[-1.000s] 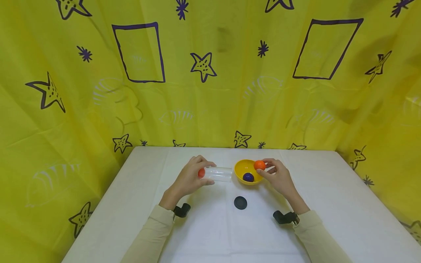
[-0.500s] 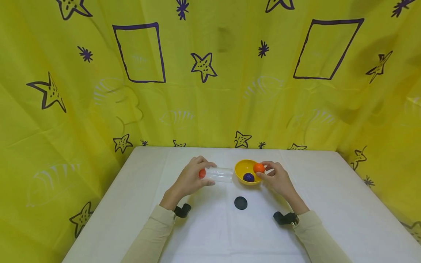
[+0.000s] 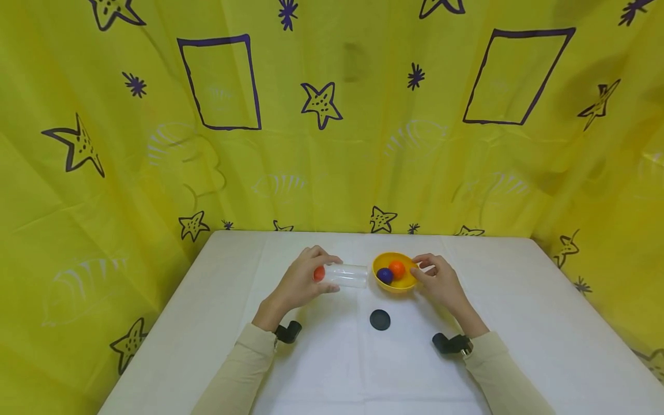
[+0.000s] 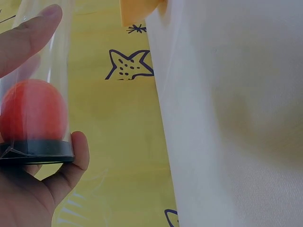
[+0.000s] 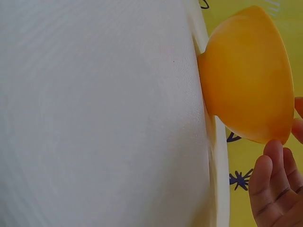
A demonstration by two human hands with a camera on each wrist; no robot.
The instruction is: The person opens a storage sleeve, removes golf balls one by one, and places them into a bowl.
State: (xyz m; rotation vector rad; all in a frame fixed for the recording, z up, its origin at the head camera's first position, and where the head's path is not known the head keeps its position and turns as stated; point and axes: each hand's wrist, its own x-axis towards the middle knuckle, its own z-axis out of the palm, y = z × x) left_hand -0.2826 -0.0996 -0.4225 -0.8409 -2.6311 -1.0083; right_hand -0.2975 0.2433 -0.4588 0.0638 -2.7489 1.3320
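A white tabletop (image 3: 519, 323) fills the lower half of the head view, backed and flanked by a yellow curtain (image 3: 332, 144) printed with dark stars and rectangles, which hangs right down to the far edge and both side edges. The left hand (image 3: 301, 282) holds its grip curled round a clear tube (image 3: 346, 275) lying on its side near the middle of the tabletop; the left wrist view shows the thumb and a fingertip clasping the tube (image 4: 42, 94) above its black end cap (image 4: 35, 150), with a reddish ball (image 4: 32, 109) resting against that cap. Just at 3 o'clock of the tube's open end stands a yellow bowl (image 3: 407, 283), holding an orange ball (image 3: 396, 268) and a purple ball (image 3: 384, 275) side by side, touching. The right hand (image 3: 440, 282) sits at the bowl's 3 o'clock side, its grip released with fingers loosely bent at the rim and nothing held; the right wrist view shows the fingertips (image 5: 267, 184) just beside the bowl's outer wall (image 5: 246, 75). A black round lid (image 3: 380, 319) lies flat at 6 o'clock of the bowl, well apart from both hands. Broad bare white surface stretches to 9 o'clock, to 3 o'clock and toward the near edge between the two sleeves.
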